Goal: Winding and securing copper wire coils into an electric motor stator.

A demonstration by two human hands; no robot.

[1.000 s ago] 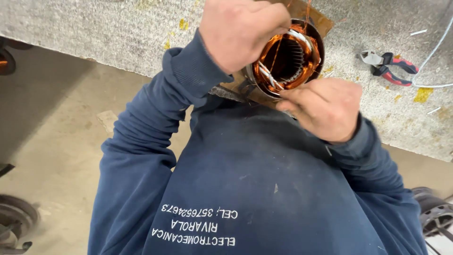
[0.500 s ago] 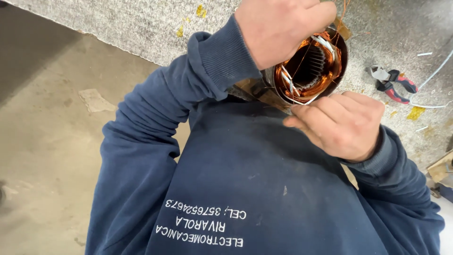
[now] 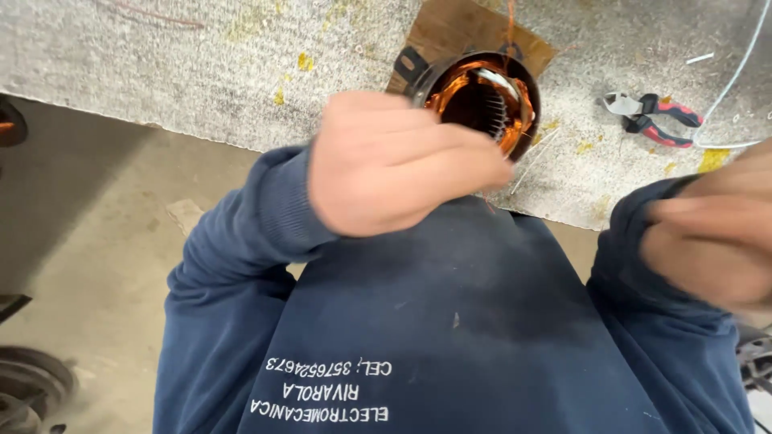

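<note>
Nearest the camera, the person's dark blue sweatshirt [image 3: 450, 321] fills the lower frame, white lettering printed across its front. Left hand [image 3: 398, 165] sits just above the chest, fingers curled into a loose fist, knuckles turned toward the camera; whether anything thin is pinched inside it cannot be told. It overlaps the near-left rim of the motor stator [image 3: 478, 100], so contact looks likely but is hidden by the hand itself. Right hand [image 3: 716, 233] is at the right edge of the frame, well apart from the stator, heavily blurred; fingers appear bent, but clenched or grasping cannot be told. Beyond the left hand, the stator stands at the near edge of the desk [image 3: 161, 64], its round opening facing up and toward the camera: dark outer housing, copper windings [image 3: 450, 92] glowing orange round the inside, steel lamination teeth visible deep in the bore, a pale strip lying across the upper winding. It rests on a brown board [image 3: 458, 28] set on the desk. A thin pale wire [image 3: 531, 165] lies just beside the stator on its right. Farther right on the grey, speckled desk top, red-and-black-handled cutting pliers [image 3: 651, 120] lie flat, and a white cable [image 3: 736, 72] curves past them toward the far right corner. Concrete floor [image 3: 88, 241] at left, below the desk edge.
</note>
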